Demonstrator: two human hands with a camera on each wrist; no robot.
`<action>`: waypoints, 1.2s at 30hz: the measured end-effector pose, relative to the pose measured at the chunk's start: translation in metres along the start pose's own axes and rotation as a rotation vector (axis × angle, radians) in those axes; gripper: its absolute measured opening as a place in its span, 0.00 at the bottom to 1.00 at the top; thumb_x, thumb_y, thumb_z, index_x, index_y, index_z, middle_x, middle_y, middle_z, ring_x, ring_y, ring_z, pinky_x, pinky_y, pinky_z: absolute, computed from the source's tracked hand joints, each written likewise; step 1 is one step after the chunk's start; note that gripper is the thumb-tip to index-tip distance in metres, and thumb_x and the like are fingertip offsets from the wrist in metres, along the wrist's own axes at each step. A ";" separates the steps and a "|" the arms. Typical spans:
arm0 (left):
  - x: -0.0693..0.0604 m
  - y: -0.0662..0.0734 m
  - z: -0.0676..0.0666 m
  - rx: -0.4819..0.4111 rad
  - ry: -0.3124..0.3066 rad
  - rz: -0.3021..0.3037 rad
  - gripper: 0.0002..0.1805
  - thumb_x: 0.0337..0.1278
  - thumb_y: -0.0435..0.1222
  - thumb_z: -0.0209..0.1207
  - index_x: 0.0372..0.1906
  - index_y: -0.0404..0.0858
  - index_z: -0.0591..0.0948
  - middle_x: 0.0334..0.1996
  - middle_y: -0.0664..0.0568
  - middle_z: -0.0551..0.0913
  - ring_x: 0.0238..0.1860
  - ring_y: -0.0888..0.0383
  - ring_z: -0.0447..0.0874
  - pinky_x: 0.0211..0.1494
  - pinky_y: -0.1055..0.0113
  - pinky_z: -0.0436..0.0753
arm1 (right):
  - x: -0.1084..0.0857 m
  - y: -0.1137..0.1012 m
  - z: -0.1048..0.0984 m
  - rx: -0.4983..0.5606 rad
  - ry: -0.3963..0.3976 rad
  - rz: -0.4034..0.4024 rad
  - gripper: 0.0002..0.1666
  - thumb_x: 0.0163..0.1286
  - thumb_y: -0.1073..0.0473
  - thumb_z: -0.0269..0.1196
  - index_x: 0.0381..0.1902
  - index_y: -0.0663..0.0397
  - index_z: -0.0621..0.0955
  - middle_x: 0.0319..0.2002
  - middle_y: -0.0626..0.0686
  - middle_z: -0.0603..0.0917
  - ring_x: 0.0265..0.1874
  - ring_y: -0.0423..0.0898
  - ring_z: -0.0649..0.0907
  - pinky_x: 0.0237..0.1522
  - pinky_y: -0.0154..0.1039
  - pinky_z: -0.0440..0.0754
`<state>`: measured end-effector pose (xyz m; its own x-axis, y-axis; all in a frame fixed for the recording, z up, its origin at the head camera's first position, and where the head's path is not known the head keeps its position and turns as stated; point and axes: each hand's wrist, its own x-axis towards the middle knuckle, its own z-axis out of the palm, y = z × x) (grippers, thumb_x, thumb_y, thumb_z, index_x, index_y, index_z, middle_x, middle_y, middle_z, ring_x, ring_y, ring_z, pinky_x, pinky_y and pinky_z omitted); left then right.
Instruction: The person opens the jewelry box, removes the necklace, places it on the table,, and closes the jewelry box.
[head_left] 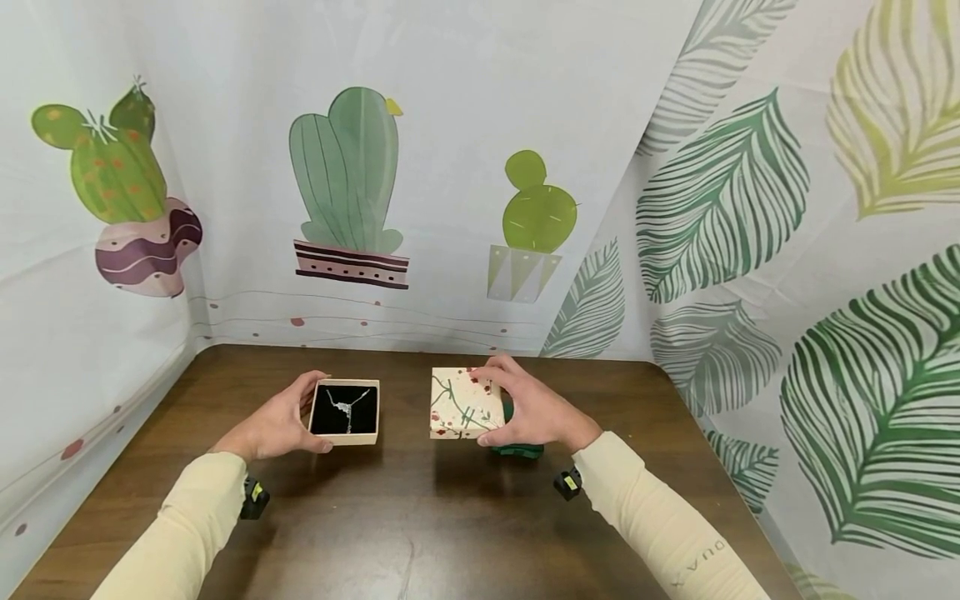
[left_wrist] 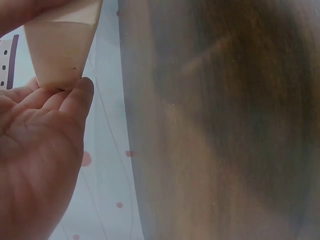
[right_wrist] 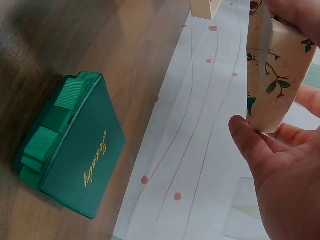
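Observation:
My left hand (head_left: pixel 283 419) grips a small cream jewelry box base (head_left: pixel 367 439) by its sides, thumb at the near edge and fingers at the far one. Inside it, a silver necklace (head_left: pixel 342 407) lies on a black pad. In the left wrist view the fingers press the plain outer wall of the box base (left_wrist: pixel 60 55). My right hand (head_left: pixel 536 407) holds the floral-printed lid (head_left: pixel 461 404), apart from the base and to its right. The right wrist view shows the lid's side (right_wrist: pixel 282 80) pinched between thumb and fingers.
A dark green jewelry box (right_wrist: pixel 82 150) with a ribbon and gold lettering sits on the brown wooden table (head_left: pixel 405 517), partly hidden below my right hand in the head view. Behind the table hangs a white cloth (head_left: pixel 450 317) printed with cacti and leaves.

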<state>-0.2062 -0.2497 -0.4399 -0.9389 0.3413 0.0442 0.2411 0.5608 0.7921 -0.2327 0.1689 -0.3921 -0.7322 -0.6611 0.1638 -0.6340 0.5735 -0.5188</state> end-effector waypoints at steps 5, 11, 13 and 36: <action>0.001 -0.003 0.001 0.003 0.008 -0.004 0.61 0.31 0.29 0.82 0.74 0.29 0.58 0.63 0.36 0.78 0.66 0.38 0.77 0.57 0.79 0.75 | 0.000 -0.001 0.001 0.007 -0.003 0.006 0.53 0.50 0.47 0.83 0.72 0.46 0.73 0.67 0.47 0.69 0.59 0.45 0.76 0.60 0.52 0.82; 0.002 -0.005 0.001 -0.005 0.016 0.007 0.62 0.25 0.27 0.81 0.73 0.27 0.58 0.62 0.34 0.77 0.62 0.42 0.78 0.53 0.77 0.76 | -0.002 -0.001 0.001 -0.012 0.001 0.005 0.53 0.50 0.47 0.83 0.73 0.44 0.73 0.67 0.45 0.69 0.59 0.43 0.76 0.60 0.44 0.81; 0.002 -0.005 0.002 -0.003 0.016 0.005 0.62 0.24 0.27 0.81 0.72 0.27 0.58 0.61 0.34 0.77 0.61 0.42 0.79 0.53 0.77 0.76 | -0.002 -0.001 0.001 -0.014 0.002 0.004 0.53 0.50 0.46 0.83 0.73 0.44 0.73 0.67 0.45 0.69 0.59 0.43 0.76 0.60 0.45 0.81; 0.000 -0.017 0.004 0.086 0.028 -0.016 0.63 0.20 0.29 0.81 0.72 0.27 0.60 0.61 0.36 0.78 0.59 0.44 0.79 0.56 0.76 0.73 | -0.003 -0.002 0.003 0.009 -0.017 0.025 0.53 0.51 0.48 0.84 0.73 0.46 0.73 0.69 0.46 0.68 0.61 0.45 0.76 0.62 0.52 0.81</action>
<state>-0.2092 -0.2563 -0.4557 -0.9492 0.3108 0.0498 0.2446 0.6289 0.7380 -0.2278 0.1681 -0.3943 -0.7432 -0.6550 0.1367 -0.6133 0.5852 -0.5304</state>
